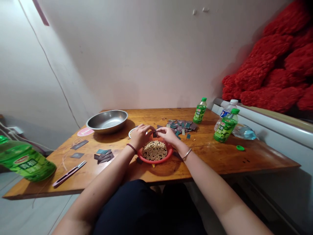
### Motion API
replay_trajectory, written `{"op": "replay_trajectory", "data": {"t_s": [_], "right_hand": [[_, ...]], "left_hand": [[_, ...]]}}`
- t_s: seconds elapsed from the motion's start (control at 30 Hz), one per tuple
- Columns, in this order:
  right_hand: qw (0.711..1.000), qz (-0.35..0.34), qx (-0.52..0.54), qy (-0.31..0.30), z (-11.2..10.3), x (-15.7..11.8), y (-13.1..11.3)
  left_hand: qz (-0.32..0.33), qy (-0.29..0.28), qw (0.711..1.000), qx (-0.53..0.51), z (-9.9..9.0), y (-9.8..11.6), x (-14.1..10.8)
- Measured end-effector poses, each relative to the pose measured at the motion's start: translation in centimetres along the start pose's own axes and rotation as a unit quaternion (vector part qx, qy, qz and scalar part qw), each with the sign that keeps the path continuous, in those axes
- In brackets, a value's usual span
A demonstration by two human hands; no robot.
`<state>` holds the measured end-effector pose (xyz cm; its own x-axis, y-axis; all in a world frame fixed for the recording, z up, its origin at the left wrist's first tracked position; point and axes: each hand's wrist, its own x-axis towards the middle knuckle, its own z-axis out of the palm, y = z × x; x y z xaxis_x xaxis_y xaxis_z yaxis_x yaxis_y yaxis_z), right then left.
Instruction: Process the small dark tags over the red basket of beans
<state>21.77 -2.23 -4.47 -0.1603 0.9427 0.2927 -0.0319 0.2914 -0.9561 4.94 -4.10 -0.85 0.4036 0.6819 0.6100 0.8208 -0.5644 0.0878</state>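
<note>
A red plastic basket on the wooden table holds pale beads with dark ones mixed in. Over its back rim, my left hand has its fingers bent and pinched at a small dark piece. My right hand meets it there, thumb and fingers closed at the same piece; its exact shape is too small to tell. Behind my left hand, a small white dish is partly hidden. Dark flat pieces lie heaped right of the basket, and a smaller group lies to the left.
A steel bowl stands at the back left. Pink snips and a large green bottle are at the left edge. Green bottles, a clear bottle and a green cap are on the right.
</note>
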Motion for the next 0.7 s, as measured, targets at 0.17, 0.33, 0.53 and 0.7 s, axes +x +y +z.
{"op": "replay_trajectory", "data": {"t_s": [0.17,0.33,0.53,0.7], "right_hand": [[1.000,-0.003,0.000,-0.003,-0.03,0.03,0.01],[1.000,-0.012,0.004,-0.012,-0.06,0.04,0.07],[1.000,-0.014,0.012,-0.004,-0.09,0.11,0.29],[1.000,-0.008,0.016,0.001,-0.06,0.08,0.16]], "left_hand": [[0.001,-0.011,1.000,0.010,0.06,-0.01,0.06],[0.025,0.004,1.000,0.010,0.07,-0.15,0.13],[0.018,-0.011,1.000,0.010,0.03,-0.13,0.14],[0.027,-0.005,1.000,0.008,0.03,-0.12,0.24]]}}
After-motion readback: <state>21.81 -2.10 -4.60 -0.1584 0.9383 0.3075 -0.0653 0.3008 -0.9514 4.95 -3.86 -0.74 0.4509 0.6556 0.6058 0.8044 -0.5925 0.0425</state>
